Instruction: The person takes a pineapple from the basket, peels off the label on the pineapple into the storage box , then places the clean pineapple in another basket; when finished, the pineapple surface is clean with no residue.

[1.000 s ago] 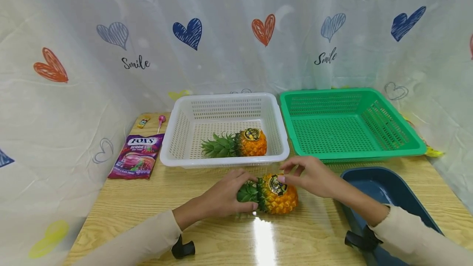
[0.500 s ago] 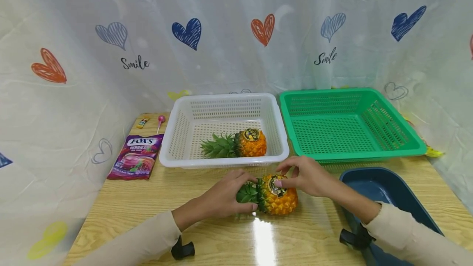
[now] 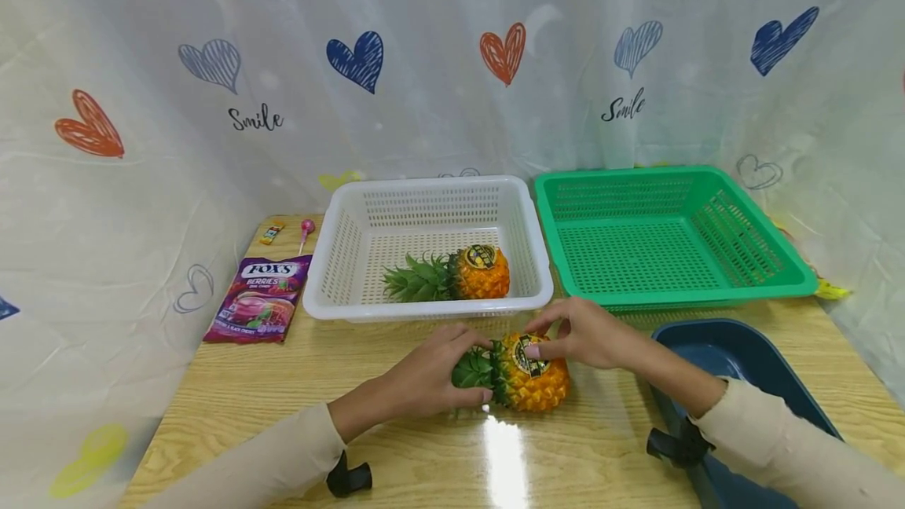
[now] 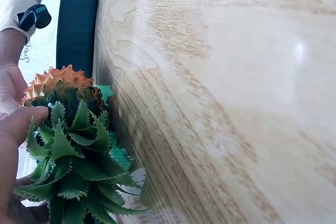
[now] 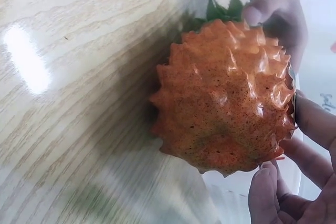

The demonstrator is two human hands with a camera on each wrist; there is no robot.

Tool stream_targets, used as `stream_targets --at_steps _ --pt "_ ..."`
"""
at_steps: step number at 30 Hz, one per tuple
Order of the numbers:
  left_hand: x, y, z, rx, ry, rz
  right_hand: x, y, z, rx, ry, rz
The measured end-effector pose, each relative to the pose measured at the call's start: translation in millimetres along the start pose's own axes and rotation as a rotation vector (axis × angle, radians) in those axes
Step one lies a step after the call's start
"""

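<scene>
A small pineapple lies on its side on the wooden table, its green crown to the left and its orange, spiky body to the right. My left hand grips the crown near its base, thumb in front and fingers behind. My right hand is at the fruit's upper right: the thumb rests on the round black-and-gold label, and the other fingers curve along the far side. In the right wrist view the body faces the camera and the label is mostly hidden. A second pineapple lies in the white basket.
Behind the hands stand a white basket and a green basket. A dark blue tray sits at the right under my forearm. At the left lie a purple candy bag, a lollipop and a small wrapped candy.
My right hand has shifted slightly left, bringing its thumb farther over the label and its index finger closer to the far side. The left hand and both pineapples stay put.
</scene>
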State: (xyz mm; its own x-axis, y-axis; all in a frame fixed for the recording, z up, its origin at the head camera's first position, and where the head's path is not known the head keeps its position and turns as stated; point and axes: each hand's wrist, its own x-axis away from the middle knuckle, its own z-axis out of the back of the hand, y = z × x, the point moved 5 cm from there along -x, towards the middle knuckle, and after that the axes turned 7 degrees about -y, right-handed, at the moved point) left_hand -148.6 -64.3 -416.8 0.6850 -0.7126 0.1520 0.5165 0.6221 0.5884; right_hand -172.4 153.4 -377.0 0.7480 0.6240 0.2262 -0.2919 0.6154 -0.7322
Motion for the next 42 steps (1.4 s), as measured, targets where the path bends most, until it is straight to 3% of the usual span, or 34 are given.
stream_targets --at_steps 16,26,42 --pt "-0.3 0.8 -0.3 0.003 0.013 -0.023 1.2 -1.6 1.3 -0.020 0.036 0.024" --pt "1.4 0.4 0.3 -0.002 0.020 -0.035 -0.3 -2.6 -1.1 -0.086 0.029 0.029" --pt "1.6 0.8 0.3 0.003 0.003 -0.019 0.4 -5.3 -3.4 -0.095 0.063 0.045"
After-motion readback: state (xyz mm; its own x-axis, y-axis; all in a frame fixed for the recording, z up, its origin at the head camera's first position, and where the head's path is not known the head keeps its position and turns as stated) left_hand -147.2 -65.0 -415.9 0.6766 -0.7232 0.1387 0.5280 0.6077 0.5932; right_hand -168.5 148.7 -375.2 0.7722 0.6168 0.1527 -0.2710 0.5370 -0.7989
